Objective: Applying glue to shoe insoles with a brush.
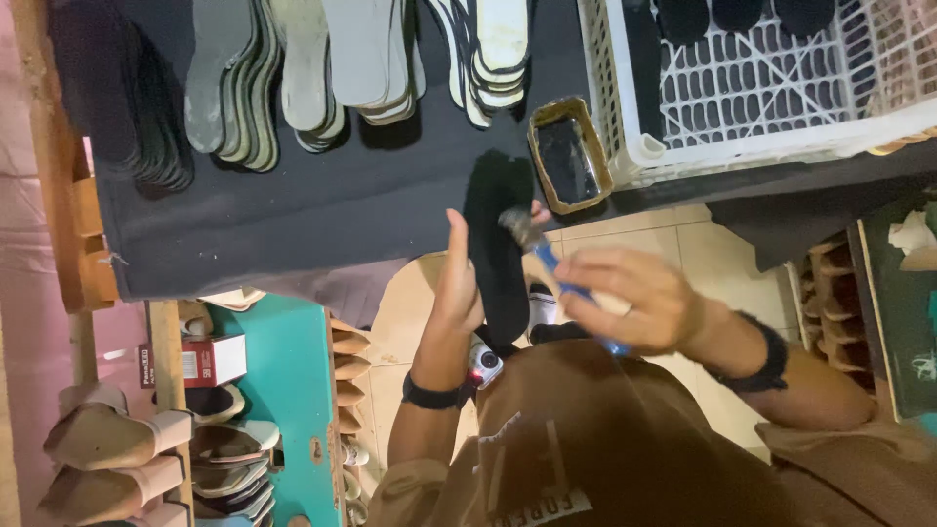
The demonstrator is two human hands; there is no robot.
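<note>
Left hand fingers clamped on black insole edge: thin, light, floppy. Right hand fingers closed around blue-handled brush.

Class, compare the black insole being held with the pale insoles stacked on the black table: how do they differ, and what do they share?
The black insole is dark; the pale insoles are grey-white. The black insole is single, gripped by the left hand while the right hand holds a brush against it; the pale insoles lie untouched in overlapping stacks. Both share a flat foot-shaped outline.
</note>
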